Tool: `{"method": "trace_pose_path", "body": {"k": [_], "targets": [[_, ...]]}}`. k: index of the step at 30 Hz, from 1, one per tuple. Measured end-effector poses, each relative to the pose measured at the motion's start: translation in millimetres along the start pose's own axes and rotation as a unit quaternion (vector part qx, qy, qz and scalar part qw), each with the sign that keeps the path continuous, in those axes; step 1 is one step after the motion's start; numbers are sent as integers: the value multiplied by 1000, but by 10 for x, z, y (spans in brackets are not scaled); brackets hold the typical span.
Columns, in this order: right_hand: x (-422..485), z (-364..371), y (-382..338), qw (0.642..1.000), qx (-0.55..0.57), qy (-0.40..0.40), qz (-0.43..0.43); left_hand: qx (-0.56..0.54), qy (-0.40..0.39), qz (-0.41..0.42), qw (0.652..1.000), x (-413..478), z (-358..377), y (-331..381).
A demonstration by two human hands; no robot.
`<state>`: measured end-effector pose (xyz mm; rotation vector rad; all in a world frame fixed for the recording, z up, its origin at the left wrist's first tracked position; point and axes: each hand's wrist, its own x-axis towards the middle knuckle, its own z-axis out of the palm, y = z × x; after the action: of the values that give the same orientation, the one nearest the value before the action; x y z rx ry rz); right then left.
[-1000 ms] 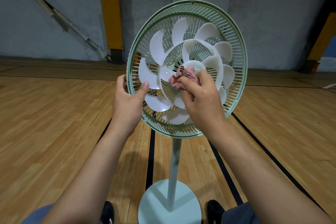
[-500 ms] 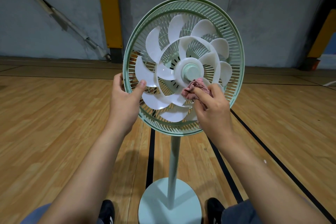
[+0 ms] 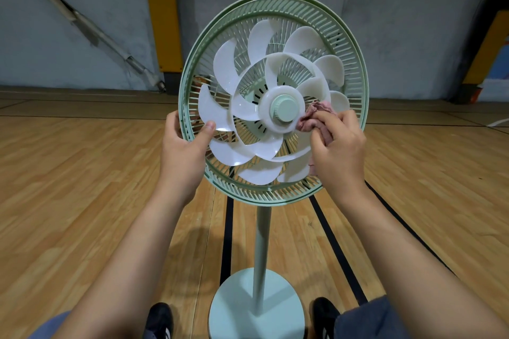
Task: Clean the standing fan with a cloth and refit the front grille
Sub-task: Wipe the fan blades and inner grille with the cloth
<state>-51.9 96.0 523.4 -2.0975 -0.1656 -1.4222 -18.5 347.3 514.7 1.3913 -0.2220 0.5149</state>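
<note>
I see a wooden floor with black lines. The fan's round base stands on it, between my two black shoes, close on either side.

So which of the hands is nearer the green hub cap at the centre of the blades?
Right. The right hand, holding the pink cloth, is just beside the green hub cap; the left hand grips the rear grille rim at the fan's left edge.

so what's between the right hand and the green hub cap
In the head view, the bunched pink cloth, held by the right hand, lies between it and the hub cap, against the white hub.
</note>
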Motion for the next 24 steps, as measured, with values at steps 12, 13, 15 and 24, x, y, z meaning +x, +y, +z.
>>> {"method": "trace_pose_path", "body": {"k": [12,13,15,24], "targets": [[484,67,-281,997,41,29,-54,5,-6,1,1000,-4,12,7],[517,80,-292,997,41,29,-54,5,-6,1,1000,-4,8,4],[529,103,-288,997,39,25,-54,7,-4,2,1000,-3,-5,3],[151,90,-109,998,14,13,-53,1,-2,-1,1000,13,-11,-1]]}}
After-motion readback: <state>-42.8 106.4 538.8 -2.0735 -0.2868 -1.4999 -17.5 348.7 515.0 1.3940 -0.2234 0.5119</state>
